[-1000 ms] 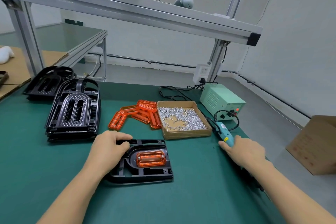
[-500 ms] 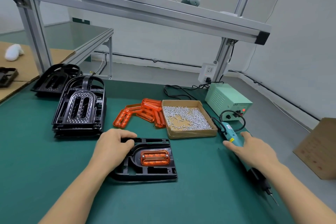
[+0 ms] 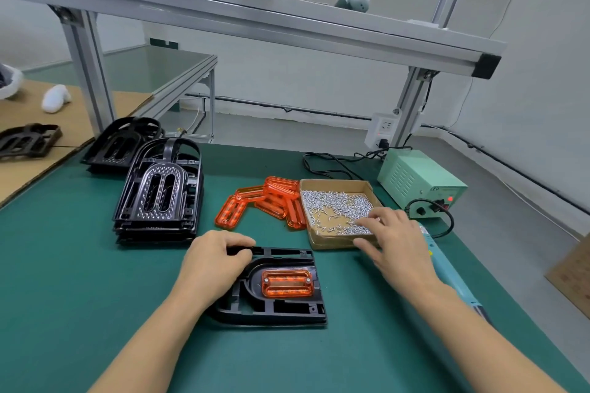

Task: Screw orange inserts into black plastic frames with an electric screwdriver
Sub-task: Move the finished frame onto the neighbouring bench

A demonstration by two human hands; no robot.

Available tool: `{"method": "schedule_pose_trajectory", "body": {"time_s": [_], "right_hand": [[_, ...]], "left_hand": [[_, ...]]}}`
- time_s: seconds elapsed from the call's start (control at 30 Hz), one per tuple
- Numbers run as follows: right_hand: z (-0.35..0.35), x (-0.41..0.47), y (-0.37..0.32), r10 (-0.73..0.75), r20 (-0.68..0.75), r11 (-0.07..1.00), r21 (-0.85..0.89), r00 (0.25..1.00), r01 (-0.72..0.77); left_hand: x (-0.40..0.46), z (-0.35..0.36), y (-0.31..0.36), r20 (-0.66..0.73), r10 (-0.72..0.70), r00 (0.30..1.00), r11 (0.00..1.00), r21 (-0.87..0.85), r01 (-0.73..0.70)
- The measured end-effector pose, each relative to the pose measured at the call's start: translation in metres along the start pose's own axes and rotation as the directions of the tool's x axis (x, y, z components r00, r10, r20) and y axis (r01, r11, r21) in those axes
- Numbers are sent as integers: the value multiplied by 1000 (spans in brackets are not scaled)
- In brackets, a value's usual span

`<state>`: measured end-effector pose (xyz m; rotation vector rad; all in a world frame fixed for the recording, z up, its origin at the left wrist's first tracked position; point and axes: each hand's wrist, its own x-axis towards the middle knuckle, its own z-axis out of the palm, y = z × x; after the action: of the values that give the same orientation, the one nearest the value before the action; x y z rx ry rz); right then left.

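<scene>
- Frame (image 3: 271,297), black plastic, lies flat on the green mat (image 3: 64,281) at lower centre of the picture, with one orange insert (image 3: 287,282) seated in its recess; two small screw heads show at the insert's upper corners.
- Left hand (image 3: 214,262) rests on the frame's upper left corner, fingers curled over its top edge and gripping it.
- Right hand (image 3: 394,246) reaches over the near right corner of the screw box (image 3: 338,210), fingers spread and slightly bent, the tips down among the screws (image 3: 335,206); whether it pinches a screw I cannot tell.
- Screwdriver (image 3: 447,268), teal, lies on the mat at right, partly under the right wrist and forearm; neither hand holds it.
- Its black cord loops up to the pale green power unit (image 3: 418,179) at right of centre, just beyond the box; a red light shows on the unit's front.
- Loose inserts (image 3: 265,201) lie in a heap just left of the box, some overlapping, one touching the box wall.
- Frame stack (image 3: 159,198) stands left of the heap, above the left hand; a second, lower stack (image 3: 121,143) sits behind it toward the upper left.
- Wall socket (image 3: 383,129) hangs on an aluminium post above the power unit.
- Cardboard sheet (image 3: 32,143) at far left carries another dark frame (image 3: 28,140) and a white object too blurred to name.
- Aluminium shelf (image 3: 255,22) crosses the top of the picture.
</scene>
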<state>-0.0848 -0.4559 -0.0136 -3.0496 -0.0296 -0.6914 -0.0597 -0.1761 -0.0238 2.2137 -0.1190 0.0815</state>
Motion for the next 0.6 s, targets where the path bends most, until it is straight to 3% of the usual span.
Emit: {"method": "schedule_pose_trajectory", "body": {"time_s": [0.23, 0.37, 0.5, 0.6], "right_hand": [[14, 10, -1, 22, -15, 997, -71, 1000, -23], [11, 16, -7, 64, 61, 989, -141, 996, -55], [2, 12, -27, -53, 16, 989, 136, 998, 51], [-3, 11, -52, -255, 143, 910, 370, 956, 187]], "left_hand": [[3, 0, -2, 4, -1, 1000, 1000, 5, 1], [3, -1, -1, 8, -5, 1000, 1000, -2, 5], [0, -4, -1, 1, 37, 999, 999, -32, -37], [-9, -11, -4, -35, 127, 991, 991, -36, -129]]}}
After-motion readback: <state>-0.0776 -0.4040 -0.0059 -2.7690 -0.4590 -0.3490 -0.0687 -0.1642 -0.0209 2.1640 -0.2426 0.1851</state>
